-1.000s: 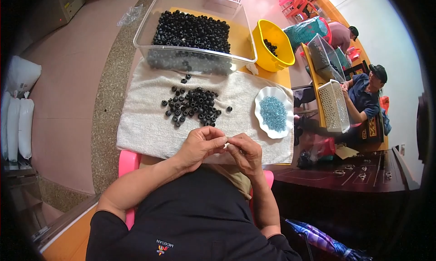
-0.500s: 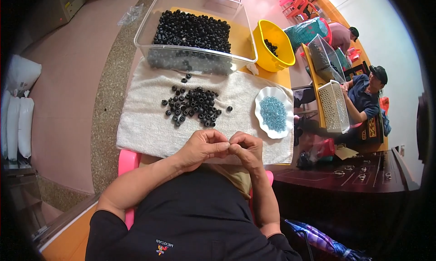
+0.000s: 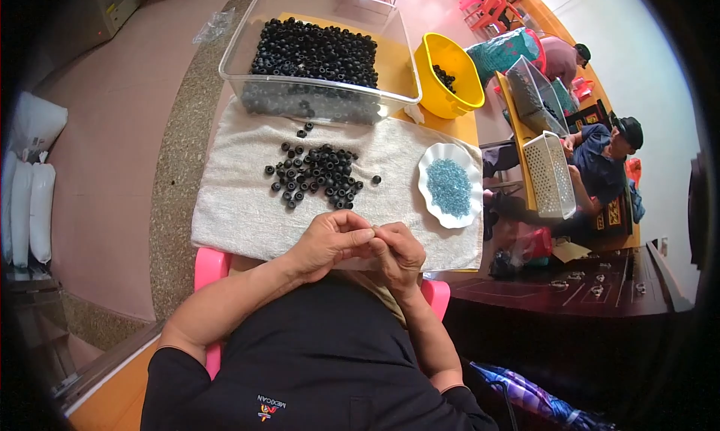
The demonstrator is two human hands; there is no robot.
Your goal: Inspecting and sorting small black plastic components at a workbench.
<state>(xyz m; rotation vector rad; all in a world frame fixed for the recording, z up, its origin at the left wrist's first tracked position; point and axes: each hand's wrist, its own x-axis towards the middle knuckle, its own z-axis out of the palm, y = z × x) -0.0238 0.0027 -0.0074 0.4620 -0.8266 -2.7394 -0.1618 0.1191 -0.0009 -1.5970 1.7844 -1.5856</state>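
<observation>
My left hand (image 3: 330,240) and my right hand (image 3: 397,252) meet fingertip to fingertip over the near edge of a white towel (image 3: 236,198). Both are closed in a pinch; whatever they hold is too small and covered to make out. Just beyond my left hand lies a loose heap of round black beads (image 3: 319,172) with holes. One single black bead (image 3: 376,180) rests apart, right of the heap. To the right, a white scalloped dish (image 3: 426,195) holds many tiny blue, clear beads (image 3: 451,187).
A clear plastic bin (image 3: 322,93) with many black beads stands at the towel's far edge. Beside it is a yellow tub (image 3: 427,86) with some black beads. At right, a person (image 3: 600,161) sits by a white perforated basket (image 3: 550,176). A pink chair (image 3: 211,267) shows beneath me.
My right hand has turned and its fingers have shifted slightly left against the left fingertips. The seated person at right has lowered their head and moved an arm.
</observation>
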